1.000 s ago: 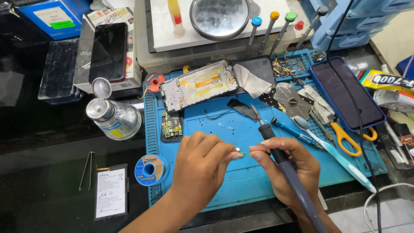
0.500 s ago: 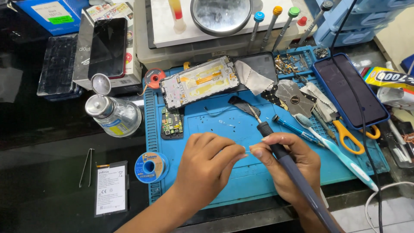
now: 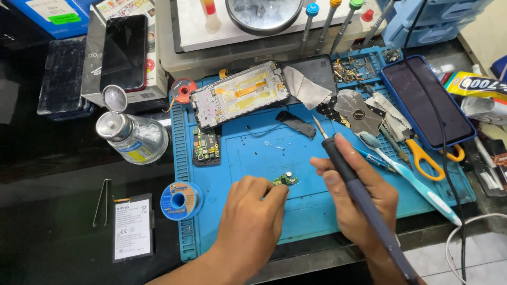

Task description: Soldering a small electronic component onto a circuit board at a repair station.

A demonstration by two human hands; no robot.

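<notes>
Lower centre on blue silicone mat (image 3: 253, 153): left hand (image 3: 251, 216) now pinches small green circuit board (image 3: 285, 180); right hand (image 3: 359, 195), grasping dark-handled soldering iron (image 3: 354, 179), has lifted its tip away.

A dark bench (image 3: 47, 174) is covered at centre by a blue work mat (image 3: 253, 153). To its left a battery (image 3: 132, 227), tweezers (image 3: 101, 203), solder spool (image 3: 179, 200) and glass bottle (image 3: 134, 138) are laid.

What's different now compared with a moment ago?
The right hand has swung the soldering iron up and away, its tip now pointing off the small green board. The left hand has opened out, so the board shows at its fingertips. The blue mat and opened phone haven't moved.
</notes>
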